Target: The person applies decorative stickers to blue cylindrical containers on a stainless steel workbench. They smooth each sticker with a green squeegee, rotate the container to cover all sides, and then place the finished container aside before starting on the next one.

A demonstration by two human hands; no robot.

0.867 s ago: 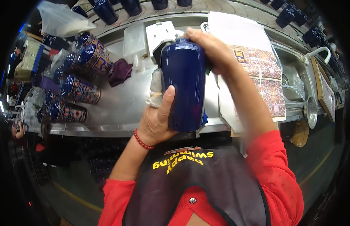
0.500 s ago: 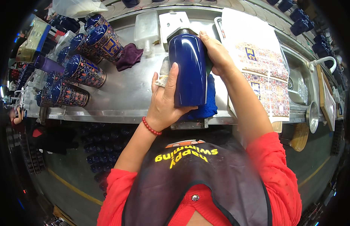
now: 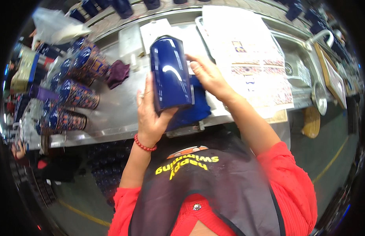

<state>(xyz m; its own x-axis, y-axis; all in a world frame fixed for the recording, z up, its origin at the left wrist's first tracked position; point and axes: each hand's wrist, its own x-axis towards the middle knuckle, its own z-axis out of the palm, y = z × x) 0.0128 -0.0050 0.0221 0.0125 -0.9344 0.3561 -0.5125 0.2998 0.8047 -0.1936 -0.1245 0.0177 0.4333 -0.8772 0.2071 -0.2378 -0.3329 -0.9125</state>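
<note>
A glossy dark-blue bottle [image 3: 170,74] with flat facets lies tilted in my left hand [image 3: 150,118], its fingers wrapped round the left side and lower end. Close to the bottle's right edge is my right hand [image 3: 210,78]; its fingers are bent together with the thumb against them, and whatever they may hold is hidden. I cannot tell whether they touch the bottle. Below the bottle, a bright blue cloth [image 3: 196,108] lies at the counter's front edge. Right of the hands are printed sheets [image 3: 247,59] with red floral patterns and blue labels.
Patterned blue bottles [image 3: 78,94] stand in a cluster at the left, near a purple cloth [image 3: 117,74]. A clear container [image 3: 129,41] and a white box [image 3: 155,29] sit behind the bottle. A metal sink [image 3: 296,69] with a white faucet [image 3: 322,37] is at the right.
The view has shifted, so the counter's things appear farther left. The bottle has turned in my left hand, and its neck no longer shows. My right hand has drawn back from the bottle's upper side.
</note>
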